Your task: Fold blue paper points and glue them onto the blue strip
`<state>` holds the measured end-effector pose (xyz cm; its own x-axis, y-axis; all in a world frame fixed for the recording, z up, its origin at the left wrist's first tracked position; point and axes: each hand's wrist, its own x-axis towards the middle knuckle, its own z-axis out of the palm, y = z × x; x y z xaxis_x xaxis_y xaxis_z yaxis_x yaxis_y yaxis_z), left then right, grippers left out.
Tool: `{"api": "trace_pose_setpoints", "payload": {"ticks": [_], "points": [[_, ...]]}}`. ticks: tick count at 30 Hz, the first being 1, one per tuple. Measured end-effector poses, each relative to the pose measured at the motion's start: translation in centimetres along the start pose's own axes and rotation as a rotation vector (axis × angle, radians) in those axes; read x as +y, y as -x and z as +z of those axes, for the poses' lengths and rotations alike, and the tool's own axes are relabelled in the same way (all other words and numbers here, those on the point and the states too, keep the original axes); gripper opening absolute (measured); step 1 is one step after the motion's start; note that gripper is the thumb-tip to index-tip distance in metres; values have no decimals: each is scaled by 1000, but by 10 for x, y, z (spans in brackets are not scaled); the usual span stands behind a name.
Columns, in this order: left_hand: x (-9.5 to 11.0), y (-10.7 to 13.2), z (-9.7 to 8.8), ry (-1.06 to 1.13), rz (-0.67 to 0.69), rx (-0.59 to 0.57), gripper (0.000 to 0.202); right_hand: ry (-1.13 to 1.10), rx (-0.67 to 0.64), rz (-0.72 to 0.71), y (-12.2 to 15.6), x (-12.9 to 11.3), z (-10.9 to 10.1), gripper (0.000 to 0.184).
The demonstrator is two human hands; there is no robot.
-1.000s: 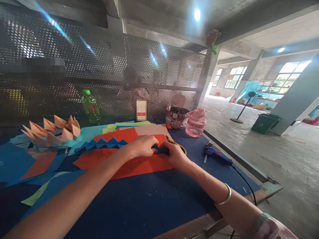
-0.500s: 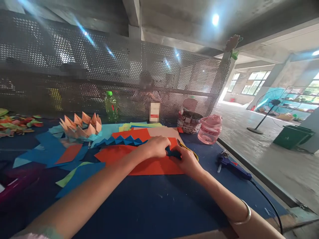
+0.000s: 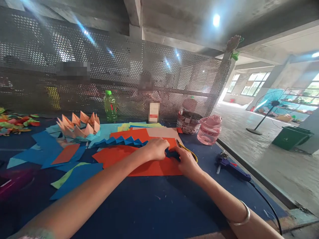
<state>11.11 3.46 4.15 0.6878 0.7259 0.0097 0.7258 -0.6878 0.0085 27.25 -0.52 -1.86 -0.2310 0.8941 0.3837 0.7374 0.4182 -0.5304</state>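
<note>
My left hand [image 3: 157,148] and my right hand [image 3: 187,160] are closed close together over orange paper sheets [image 3: 149,167]. Between their fingers is a strip of folded blue paper [image 3: 171,153], partly hidden by the hands. A row of pointed blue paper folds [image 3: 124,140] stretches to the left behind my left wrist; whether it joins the piece in my fingers is hidden. Scissors with yellow handles [image 3: 190,152] lie just behind my right hand. At the left stands a ring of peach paper points [image 3: 79,125].
Blue paper sheets [image 3: 41,149] spread over the left of the table. A glue gun [image 3: 233,167] with its cord lies at the right edge. A pink jug [image 3: 209,131], a round tin [image 3: 189,122] and a green bottle [image 3: 110,106] stand before a perforated metal screen [image 3: 119,66].
My hands stay over the orange paper with the blue folded paper between them, shifting only slightly. The whole view has moved a little.
</note>
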Motion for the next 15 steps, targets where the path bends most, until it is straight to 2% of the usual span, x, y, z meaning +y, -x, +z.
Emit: {"api": "trace_pose_setpoints", "payload": {"ticks": [6,10,15], "points": [[-1,-1,1,-3,-7,3,19,-6,23,14,0,-4,-2,20],[-11,-3,5,-3,-55,17,20,-43,119,-15,-3,-1,-4,20],[-24,-6,3,-11,-126,25,19,-9,234,-2,-12,13,-17,23]]}}
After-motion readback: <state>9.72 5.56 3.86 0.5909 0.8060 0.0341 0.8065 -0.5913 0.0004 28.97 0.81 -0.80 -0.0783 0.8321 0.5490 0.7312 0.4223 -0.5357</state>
